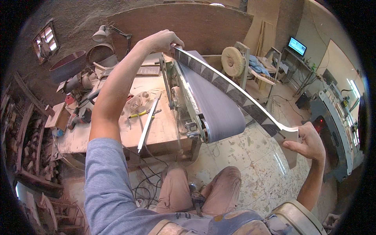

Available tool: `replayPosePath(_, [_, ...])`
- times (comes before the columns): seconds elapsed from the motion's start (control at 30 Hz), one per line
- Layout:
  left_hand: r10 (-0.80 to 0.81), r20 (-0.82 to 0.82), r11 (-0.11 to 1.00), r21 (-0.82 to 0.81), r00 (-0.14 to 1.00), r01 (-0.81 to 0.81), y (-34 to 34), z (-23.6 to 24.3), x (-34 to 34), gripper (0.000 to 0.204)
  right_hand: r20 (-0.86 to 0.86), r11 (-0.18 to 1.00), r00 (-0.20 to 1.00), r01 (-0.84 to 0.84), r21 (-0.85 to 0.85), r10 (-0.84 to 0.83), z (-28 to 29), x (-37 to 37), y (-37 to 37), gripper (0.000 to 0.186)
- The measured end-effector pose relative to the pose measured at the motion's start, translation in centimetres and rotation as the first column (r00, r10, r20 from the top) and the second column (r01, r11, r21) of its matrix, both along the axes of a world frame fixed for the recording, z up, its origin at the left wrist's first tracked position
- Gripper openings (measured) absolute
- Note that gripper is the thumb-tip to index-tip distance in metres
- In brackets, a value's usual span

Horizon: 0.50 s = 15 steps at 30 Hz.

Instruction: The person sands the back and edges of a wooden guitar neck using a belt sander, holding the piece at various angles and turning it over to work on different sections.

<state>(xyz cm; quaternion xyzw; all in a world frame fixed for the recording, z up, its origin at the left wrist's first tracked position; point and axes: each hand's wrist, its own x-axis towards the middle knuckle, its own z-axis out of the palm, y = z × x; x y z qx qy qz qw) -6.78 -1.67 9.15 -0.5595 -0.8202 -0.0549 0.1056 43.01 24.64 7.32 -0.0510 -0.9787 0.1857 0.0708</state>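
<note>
Both my hands grip a long narrow strip [238,94] at its two ends. Its face is dark with pale triangles, and a white edge runs along the top. My left hand [166,41] is closed around the far upper end. Low on the right, my right hand [309,141] pinches the pale, flared near end between thumb and fingers. The strip slants down to the right across a belt sander [213,102] with a wide grey belt. Whether strip and belt touch, I cannot tell.
Left of the sander is a dusty workbench [92,137] with a thin white bar [149,124], a yellow-handled tool [137,114] and a cordless drill [79,117]. A desk lamp [101,34] stands behind. A buffing wheel [232,61] is beyond the strip. Cables [147,182] lie near my knees.
</note>
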Motion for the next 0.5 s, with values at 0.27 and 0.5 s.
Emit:
replayPosePath(0.27, [-0.151, -0.117, 0.988, -0.01, 0.982, 0.151, 2.5, 0.1, 4.3, 0.046, 0.092, 0.975, 0.972, 0.221, -0.025, -0.218, 1.3, 7.1, -0.3, 0.06])
replayPosePath(0.5, [-0.182, -0.139, 0.983, -0.063, 0.973, 0.175, 3.9, 1.1, 9.0, 0.037, -0.015, 0.936, 0.949, 0.312, 0.163, -0.314, 0.4, 13.4, 1.0, 0.048])
